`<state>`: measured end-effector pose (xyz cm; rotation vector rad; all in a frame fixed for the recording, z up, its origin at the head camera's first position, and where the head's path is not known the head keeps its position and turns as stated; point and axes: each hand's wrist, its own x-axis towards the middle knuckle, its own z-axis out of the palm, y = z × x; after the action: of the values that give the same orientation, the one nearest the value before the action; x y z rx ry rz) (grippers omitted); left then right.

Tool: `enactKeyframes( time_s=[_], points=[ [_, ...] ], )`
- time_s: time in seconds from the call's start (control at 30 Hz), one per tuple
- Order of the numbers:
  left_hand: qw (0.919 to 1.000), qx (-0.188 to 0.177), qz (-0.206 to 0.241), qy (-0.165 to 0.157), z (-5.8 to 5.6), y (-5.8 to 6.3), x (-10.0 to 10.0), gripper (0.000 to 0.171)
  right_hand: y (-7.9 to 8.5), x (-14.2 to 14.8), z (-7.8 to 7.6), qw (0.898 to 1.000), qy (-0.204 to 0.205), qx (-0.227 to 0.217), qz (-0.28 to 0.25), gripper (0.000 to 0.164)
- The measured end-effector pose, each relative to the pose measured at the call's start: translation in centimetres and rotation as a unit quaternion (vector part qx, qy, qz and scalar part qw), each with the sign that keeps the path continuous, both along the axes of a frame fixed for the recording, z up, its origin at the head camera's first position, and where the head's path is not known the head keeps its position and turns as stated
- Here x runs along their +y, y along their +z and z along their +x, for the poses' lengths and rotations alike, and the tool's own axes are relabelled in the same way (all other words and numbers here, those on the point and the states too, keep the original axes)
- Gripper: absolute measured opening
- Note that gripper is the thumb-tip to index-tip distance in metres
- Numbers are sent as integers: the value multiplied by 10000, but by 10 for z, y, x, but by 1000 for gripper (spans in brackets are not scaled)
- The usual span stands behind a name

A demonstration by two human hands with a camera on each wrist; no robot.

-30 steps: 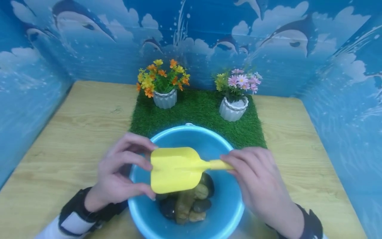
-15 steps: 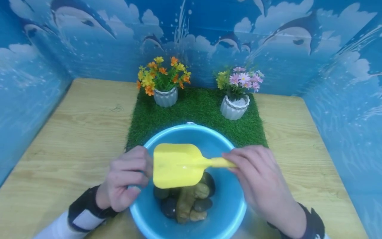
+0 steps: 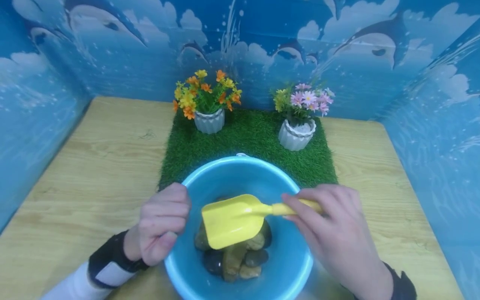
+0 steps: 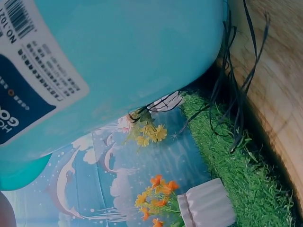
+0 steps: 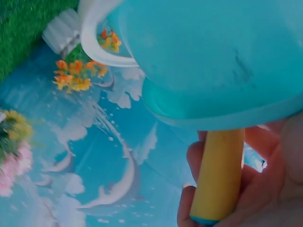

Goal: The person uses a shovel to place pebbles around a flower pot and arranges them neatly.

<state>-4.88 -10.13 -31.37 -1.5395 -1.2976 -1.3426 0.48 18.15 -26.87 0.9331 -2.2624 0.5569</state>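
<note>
My right hand (image 3: 333,225) pinches the handle of a yellow plastic toy shovel (image 3: 234,221), whose blade hangs tilted over a blue bucket (image 3: 300,266). In the right wrist view the fingers curl round the yellow handle (image 5: 220,175), behind the bucket's rim. Several dark and brown stones (image 3: 234,258) lie inside the bucket, partly hidden under the blade. At the bucket's left rim my left hand (image 3: 163,225) is curled into a fist, fingers folded in and thumb in front. Only a sliver of this hand shows in the left wrist view, beside the bucket wall (image 4: 142,42).
Behind the bucket, a green turf mat (image 3: 247,133) lies on the wooden table (image 3: 112,162). It bears a white pot of orange and yellow flowers (image 3: 209,121) and another with pink flowers (image 3: 298,135). Blue dolphin-printed sheets (image 3: 255,29) enclose the table.
My left hand has let go of the shovel's blade and curled into a fist at the rim. The blade has dipped and tilted, and the right hand has shifted slightly right along the handle.
</note>
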Motion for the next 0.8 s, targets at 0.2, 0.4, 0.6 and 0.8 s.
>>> enactKeyframes(
  time_s=[0.2,0.4,0.6,0.8],
  points=[
    [9998,99,114,-92,-2,2,3,47,17,-4,-1,9929,137,-203,1163,40],
    [9995,193,203,-164,-4,1,3,46,28,-13,-12,9717,265,123,2343,42],
    [9994,234,221,-156,-3,2,3,46,24,-30,-29,9506,471,454,3035,35],
    [9995,204,207,-95,-3,4,5,47,13,-42,-38,9345,740,352,3464,15]
  ],
)
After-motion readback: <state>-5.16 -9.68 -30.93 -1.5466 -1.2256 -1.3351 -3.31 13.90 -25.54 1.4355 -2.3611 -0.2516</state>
